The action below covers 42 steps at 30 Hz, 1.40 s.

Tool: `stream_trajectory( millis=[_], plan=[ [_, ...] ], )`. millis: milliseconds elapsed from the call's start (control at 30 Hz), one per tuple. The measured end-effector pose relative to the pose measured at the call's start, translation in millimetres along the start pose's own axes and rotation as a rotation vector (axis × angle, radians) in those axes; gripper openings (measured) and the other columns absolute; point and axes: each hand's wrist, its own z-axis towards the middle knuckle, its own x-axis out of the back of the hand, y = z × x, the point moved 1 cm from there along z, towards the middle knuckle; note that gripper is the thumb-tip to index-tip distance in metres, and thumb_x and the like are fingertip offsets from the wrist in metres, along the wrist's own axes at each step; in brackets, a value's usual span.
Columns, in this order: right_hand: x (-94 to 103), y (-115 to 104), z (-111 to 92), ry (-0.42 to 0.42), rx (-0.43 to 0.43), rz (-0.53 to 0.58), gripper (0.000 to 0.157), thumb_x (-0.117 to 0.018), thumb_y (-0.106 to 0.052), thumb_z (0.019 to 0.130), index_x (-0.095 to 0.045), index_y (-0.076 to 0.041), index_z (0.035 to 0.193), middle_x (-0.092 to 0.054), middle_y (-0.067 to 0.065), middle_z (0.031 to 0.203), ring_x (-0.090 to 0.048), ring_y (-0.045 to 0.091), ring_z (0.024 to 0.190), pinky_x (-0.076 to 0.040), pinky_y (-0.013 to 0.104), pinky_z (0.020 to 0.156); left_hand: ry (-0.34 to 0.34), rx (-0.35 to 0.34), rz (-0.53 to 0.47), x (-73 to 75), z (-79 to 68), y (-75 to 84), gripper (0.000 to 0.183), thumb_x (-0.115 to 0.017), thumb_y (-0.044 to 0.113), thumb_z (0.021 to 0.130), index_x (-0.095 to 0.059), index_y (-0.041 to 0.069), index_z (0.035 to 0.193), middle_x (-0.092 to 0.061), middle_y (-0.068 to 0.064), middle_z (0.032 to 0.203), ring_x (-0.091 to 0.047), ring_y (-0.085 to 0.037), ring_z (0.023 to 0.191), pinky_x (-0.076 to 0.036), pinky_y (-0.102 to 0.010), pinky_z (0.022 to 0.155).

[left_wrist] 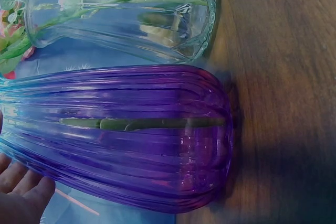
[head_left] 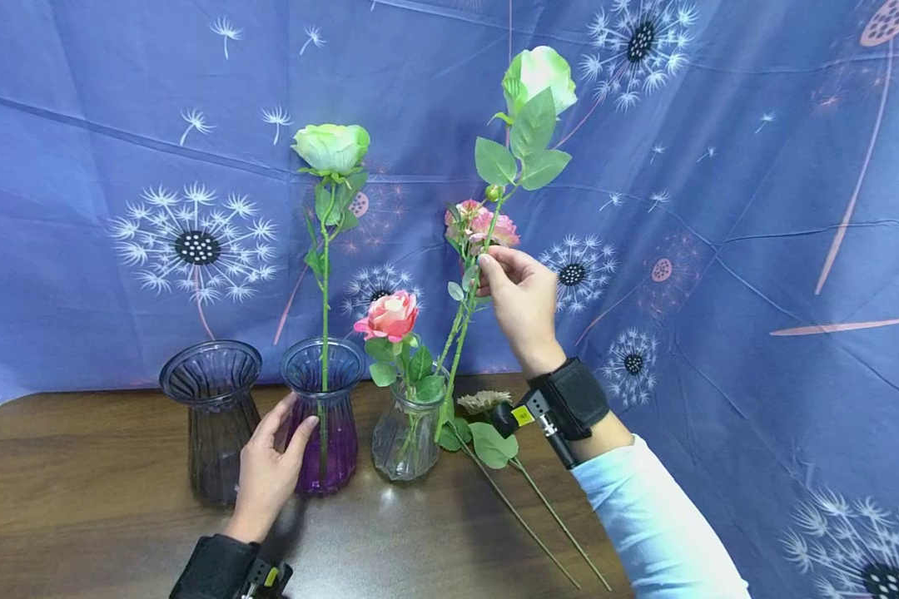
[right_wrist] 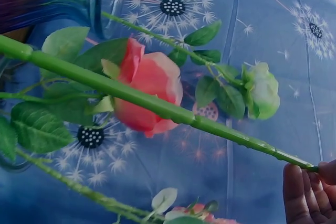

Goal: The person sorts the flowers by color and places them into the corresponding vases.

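My right hand [head_left: 520, 291] pinches the green stem [right_wrist: 157, 106] of a tall white-green rose [head_left: 541, 76] between thumb and fingers. The rose leans up to the right, its lower stem beside the right side of the clear vase [head_left: 404, 445]. That vase holds a pink rose [head_left: 389, 316]; pink blooms [head_left: 483, 223] show behind the held stem. My left hand [head_left: 265, 470] is at the left side of the purple vase [left_wrist: 131, 98], thumb in front and fingers fairly straight. Inside this vase stands another white-green rose [head_left: 332, 150], upright.
A dark grey vase [head_left: 213, 449] stands left of the purple one. On the wooden table [head_left: 389, 557], at the right, lie a pale flower [head_left: 483, 401] and a leaf [head_left: 493, 445] with long stems. A blue dandelion-print cloth [head_left: 434, 50] hangs behind.
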Motion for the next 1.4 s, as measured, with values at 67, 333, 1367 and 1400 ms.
stream_trajectory(
  millis=[67,333,1367,1400],
  plan=[
    [-3.5,-2.7,2.0,-0.001,0.010,0.014,0.021,-0.060,-0.002,0.089,-0.064,0.014,0.102,-0.065,0.029,0.082,-0.059,0.001,0.052,-0.055,0.018,0.055,-0.001,0.001,0.000,0.1,-0.2,-0.3,0.045,-0.064,0.017,0.090,-0.052,0.003,0.131,-0.055,-0.021,0.129,-0.054,-0.034,0.118,-0.031,0.007,0.090],
    [-20.1,-13.6,9.0,0.020,0.068,0.043,0.019,-0.061,-0.001,0.088,-0.065,0.012,0.101,-0.066,0.023,0.079,-0.058,0.002,0.052,-0.055,0.020,0.054,0.011,-0.003,-0.002,-0.6,-0.3,0.4,0.044,-0.064,0.016,0.089,-0.053,0.003,0.130,-0.056,-0.021,0.128,-0.055,-0.033,0.118,-0.032,0.005,0.090],
    [-67.1,-41.3,18.3,0.009,0.159,0.190,0.020,-0.059,-0.001,0.089,-0.063,0.012,0.104,-0.064,0.027,0.085,-0.058,0.003,0.059,-0.057,0.023,0.060,0.008,0.002,-0.054,-1.8,0.4,-0.1,0.045,-0.065,0.012,0.088,-0.052,0.002,0.130,-0.056,-0.019,0.130,-0.055,-0.032,0.118,-0.041,-0.011,0.096],
    [-68.2,-41.3,18.8,0.012,0.159,0.197,0.019,-0.059,0.000,0.089,-0.063,0.012,0.104,-0.064,0.027,0.085,-0.058,0.003,0.059,-0.057,0.023,0.060,0.008,0.000,-0.058,-1.9,0.7,0.0,0.044,-0.065,0.012,0.088,-0.053,0.002,0.130,-0.056,-0.019,0.130,-0.055,-0.032,0.118,-0.040,-0.009,0.095]
  ],
)
